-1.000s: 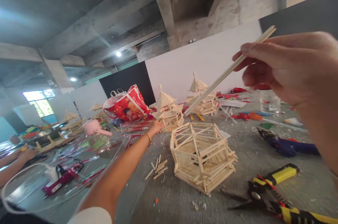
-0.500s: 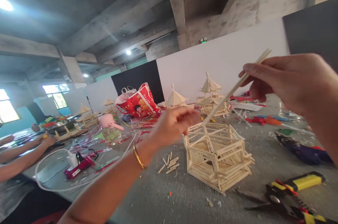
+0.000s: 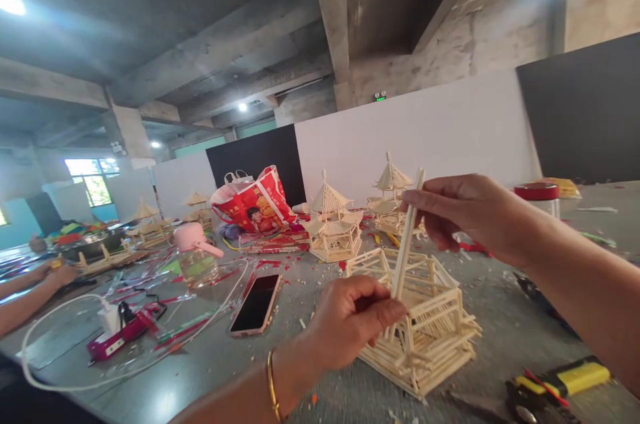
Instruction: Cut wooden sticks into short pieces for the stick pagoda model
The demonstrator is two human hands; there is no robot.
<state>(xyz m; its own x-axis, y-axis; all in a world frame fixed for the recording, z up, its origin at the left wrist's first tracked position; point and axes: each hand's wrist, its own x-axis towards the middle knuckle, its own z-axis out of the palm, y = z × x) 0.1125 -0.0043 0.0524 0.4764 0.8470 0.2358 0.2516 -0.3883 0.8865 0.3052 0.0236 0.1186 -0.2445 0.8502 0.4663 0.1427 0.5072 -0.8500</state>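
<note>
My right hand (image 3: 455,214) pinches the upper end of a few pale wooden sticks (image 3: 406,247), held close together and nearly upright. At their lower end, the thumb and fingers of my left hand (image 3: 357,317) are closed on them. Both hands are in front of and above an open, many-sided stick model (image 3: 440,344) on the table, with railings and a slatted floor. Its near left side is partly hidden by my left hand. Whether the sticks touch the model I cannot tell.
Yellow-and-black pliers (image 3: 560,384) lie at the front right. Finished stick pavilions (image 3: 333,227) stand behind the model. Leftward are a phone (image 3: 256,304), a pink-lidded bottle (image 3: 197,257), a power strip (image 3: 120,337) with a white cable and a red bag (image 3: 255,204). Another person's hands (image 3: 57,277) work at far left.
My right hand has come down and left, bringing the sticks more upright. My left hand has lowered and closed on their bottom end. The phone has come into sight.
</note>
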